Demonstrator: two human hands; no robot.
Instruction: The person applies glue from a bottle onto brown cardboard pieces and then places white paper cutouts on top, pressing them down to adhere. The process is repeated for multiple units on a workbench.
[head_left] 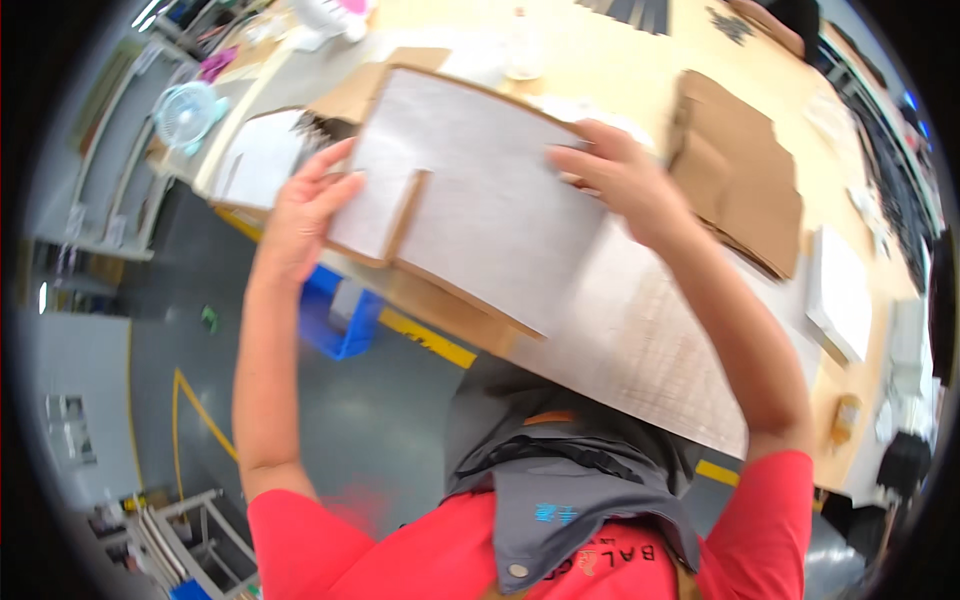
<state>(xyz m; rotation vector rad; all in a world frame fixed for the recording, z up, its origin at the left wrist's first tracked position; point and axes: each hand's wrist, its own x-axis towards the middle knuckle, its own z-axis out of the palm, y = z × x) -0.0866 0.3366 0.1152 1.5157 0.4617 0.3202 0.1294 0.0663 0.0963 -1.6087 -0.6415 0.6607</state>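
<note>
Between my hands is a flat, light grey panel [480, 200] with brown edges and a slot-like brown strip near its lower left. It is tilted and held up over the near edge of the table. My left hand [308, 212] grips its left edge, thumb on the grey face. My right hand [618, 178] pinches the upper right edge, somewhat blurred by motion. What lies behind the panel is hidden.
A stack of brown cut pieces [735, 170] lies on the table right of the panel, with a white block [838, 292] beyond it. A small yellow bottle [845, 418] stands near the right edge. Far left is a light blue fan [187, 115]; a blue crate [335, 315] sits below the table.
</note>
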